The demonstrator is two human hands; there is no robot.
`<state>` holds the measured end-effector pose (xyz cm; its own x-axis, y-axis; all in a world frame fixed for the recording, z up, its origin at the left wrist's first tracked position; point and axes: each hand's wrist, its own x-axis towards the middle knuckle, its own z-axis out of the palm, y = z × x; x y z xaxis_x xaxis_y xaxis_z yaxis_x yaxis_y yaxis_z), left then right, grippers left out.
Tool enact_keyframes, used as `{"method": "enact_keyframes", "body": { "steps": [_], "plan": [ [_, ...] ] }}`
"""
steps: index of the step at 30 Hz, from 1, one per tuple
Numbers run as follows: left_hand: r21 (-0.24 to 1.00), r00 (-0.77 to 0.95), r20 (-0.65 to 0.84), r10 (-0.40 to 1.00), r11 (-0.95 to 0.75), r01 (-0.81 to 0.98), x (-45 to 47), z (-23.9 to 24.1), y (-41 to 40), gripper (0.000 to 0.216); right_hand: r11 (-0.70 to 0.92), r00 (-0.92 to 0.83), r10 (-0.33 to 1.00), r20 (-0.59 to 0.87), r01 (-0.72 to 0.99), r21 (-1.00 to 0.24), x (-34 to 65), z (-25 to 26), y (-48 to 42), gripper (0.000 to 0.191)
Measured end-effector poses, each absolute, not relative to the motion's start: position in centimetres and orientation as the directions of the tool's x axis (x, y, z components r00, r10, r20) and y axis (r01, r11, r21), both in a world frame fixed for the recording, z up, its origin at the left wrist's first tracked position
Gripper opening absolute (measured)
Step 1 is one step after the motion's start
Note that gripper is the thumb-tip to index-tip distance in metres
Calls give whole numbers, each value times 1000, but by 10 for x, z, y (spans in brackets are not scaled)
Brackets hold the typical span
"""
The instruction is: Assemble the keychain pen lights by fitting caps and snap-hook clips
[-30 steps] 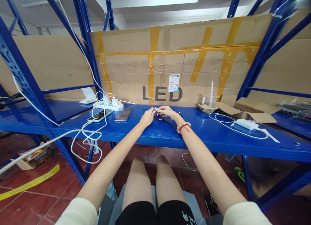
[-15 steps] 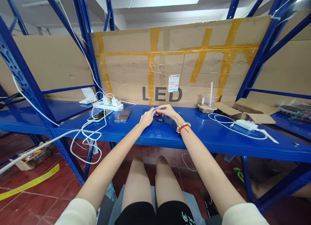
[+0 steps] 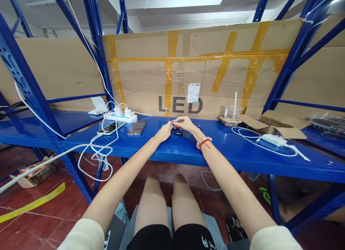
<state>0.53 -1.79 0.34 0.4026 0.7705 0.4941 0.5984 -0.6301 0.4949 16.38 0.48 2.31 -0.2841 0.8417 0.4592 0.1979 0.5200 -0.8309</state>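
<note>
My left hand (image 3: 163,131) and my right hand (image 3: 184,123) meet over the blue shelf top (image 3: 151,145). Their fingertips pinch together around something small and dark, too tiny to name. Beneath my right hand lie small dark and red pieces (image 3: 178,133), partly covered by its fingers. Another bit of dark blue (image 3: 199,127) shows just right of that hand. A beaded bracelet and a red string (image 3: 204,143) circle my right wrist.
Left of my hands lie two phones, one blurred (image 3: 136,128), one by a white power strip (image 3: 120,117) with tangled white cables (image 3: 93,145). At right are a plastic cup (image 3: 233,112), an opened carton (image 3: 280,122) and a white adapter (image 3: 273,139). Taped cardboard (image 3: 145,77) stands behind.
My fingertips have shifted slightly against each other, still close together at the same spot. The view has moved a little; the other things stay in place.
</note>
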Motion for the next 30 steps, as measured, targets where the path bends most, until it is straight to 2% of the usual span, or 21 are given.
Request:
{"method": "enact_keyframes", "body": {
  "steps": [14,26,30],
  "plan": [
    [446,384,488,784,-602,663,3,7,-23,29,546,-299,830,471,260,-797,164,25,3,48],
    [470,301,478,825,-530,706,7,12,-28,31,459,-234,885,402,300,-836,163,25,4,46],
    [500,262,504,823,-526,688,7,11,-25,32,450,-196,891,409,266,-852,165,29,1,46]
  ]
}}
